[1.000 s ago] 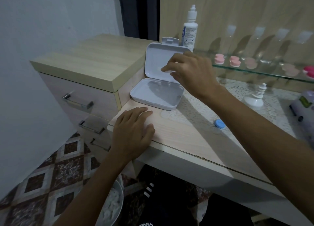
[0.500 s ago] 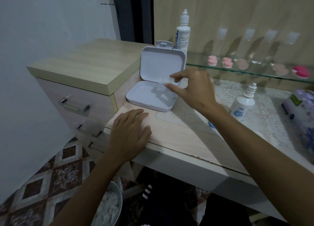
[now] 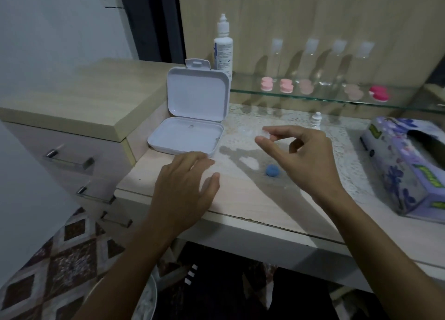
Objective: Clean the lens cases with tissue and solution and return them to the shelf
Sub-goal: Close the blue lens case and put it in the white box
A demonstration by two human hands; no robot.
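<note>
Clear plastic lens case (image 3: pixel 266 135) is now leaving the white box (image 3: pixel 185 136), pinched by right hand (image 3: pixel 310 158), while left hand (image 3: pixel 185 182) is resting flat, fingers relaxed, so cleaning can begin.

Left hand (image 3: pixel 185 182) flat, fingers spread, right hand (image 3: pixel 305 161) raised, thumb and forefinger pinching

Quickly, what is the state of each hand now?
Left hand: open, resting flat on the desk.
Right hand: fingers pinch a small clear piece.
</note>
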